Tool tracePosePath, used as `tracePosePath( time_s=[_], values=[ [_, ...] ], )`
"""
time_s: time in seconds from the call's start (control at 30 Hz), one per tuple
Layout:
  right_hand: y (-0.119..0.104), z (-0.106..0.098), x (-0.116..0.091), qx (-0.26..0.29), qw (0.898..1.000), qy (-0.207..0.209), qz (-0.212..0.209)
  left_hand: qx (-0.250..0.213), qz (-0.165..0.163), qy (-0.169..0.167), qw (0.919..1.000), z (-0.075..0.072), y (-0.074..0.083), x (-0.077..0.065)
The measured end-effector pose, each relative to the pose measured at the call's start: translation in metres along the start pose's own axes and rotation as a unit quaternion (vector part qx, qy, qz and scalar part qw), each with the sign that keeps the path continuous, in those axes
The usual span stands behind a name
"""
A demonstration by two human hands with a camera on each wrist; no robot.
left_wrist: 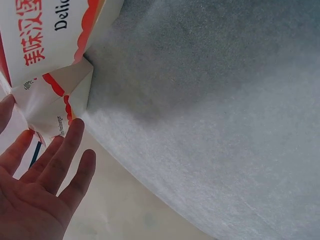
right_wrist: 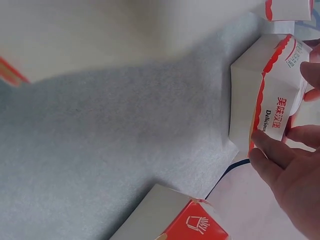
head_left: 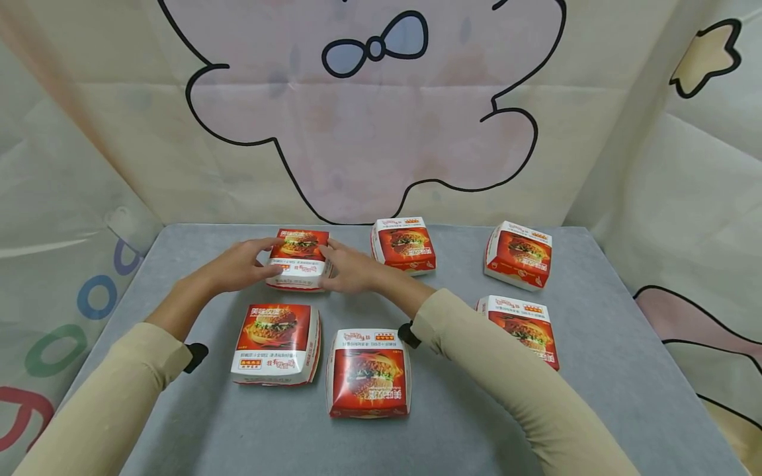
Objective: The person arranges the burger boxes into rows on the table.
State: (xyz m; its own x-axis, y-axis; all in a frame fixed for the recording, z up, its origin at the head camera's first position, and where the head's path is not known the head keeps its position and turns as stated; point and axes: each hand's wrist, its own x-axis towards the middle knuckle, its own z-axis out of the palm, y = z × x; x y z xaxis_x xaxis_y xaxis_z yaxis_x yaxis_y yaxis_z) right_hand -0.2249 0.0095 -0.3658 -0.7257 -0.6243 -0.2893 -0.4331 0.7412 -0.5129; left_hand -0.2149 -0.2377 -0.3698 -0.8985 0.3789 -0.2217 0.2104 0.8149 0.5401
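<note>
At the back left of the table, a red and white burger box (head_left: 300, 243) sits between both hands, a burger picture on its lid. My left hand (head_left: 239, 266) is at its left side, fingertips right at the edge. From the right, my right hand (head_left: 352, 268) touches the box with spread fingers. In the left wrist view, the left hand (left_wrist: 45, 185) has loosely extended fingers against the carton's lower corner (left_wrist: 55, 95). The right wrist view shows the right hand's fingertips (right_wrist: 267, 142) on the printed side of the box (right_wrist: 272, 107).
Nearer stand two more burger boxes, one front left (head_left: 274, 337) and one front middle (head_left: 370, 380). Others stand at back middle (head_left: 406, 248), back right (head_left: 520, 254) and right (head_left: 524, 327), the last partly behind the right sleeve (head_left: 506, 390). Printed cloth (head_left: 595, 132) surrounds the grey table (head_left: 268, 436).
</note>
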Motion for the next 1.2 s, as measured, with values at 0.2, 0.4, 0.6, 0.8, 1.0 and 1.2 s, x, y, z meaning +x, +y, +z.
tracePosePath(
  time_s=[0.2,0.4,0.6,0.8,1.0,1.2],
  values=[
    [0.000,0.002,0.003,0.000,1.000,0.000,0.000,0.002,-0.001,0.000,1.0000,-0.001,-0.002,-0.002],
    [0.000,0.000,0.002,-0.003,1.000,-0.008,0.000,-0.002,0.001,-0.001,1.0000,-0.002,-0.003,-0.001],
    [0.000,-0.007,-0.001,-0.012,1.000,-0.010,-0.015,0.014,0.002,0.012,0.9998,-0.006,-0.001,-0.002],
    [0.003,-0.016,-0.021,-0.001,0.999,-0.009,-0.040,0.048,0.021,0.090,0.9946,-0.007,0.010,-0.011],
    [0.009,-0.020,-0.053,0.006,0.997,-0.003,-0.082,0.079,0.086,0.164,0.9795,0.006,0.038,-0.029],
    [0.020,-0.016,-0.085,0.037,0.994,-0.009,-0.098,0.090,0.154,0.168,0.9696,0.031,0.067,-0.051]
  ],
)
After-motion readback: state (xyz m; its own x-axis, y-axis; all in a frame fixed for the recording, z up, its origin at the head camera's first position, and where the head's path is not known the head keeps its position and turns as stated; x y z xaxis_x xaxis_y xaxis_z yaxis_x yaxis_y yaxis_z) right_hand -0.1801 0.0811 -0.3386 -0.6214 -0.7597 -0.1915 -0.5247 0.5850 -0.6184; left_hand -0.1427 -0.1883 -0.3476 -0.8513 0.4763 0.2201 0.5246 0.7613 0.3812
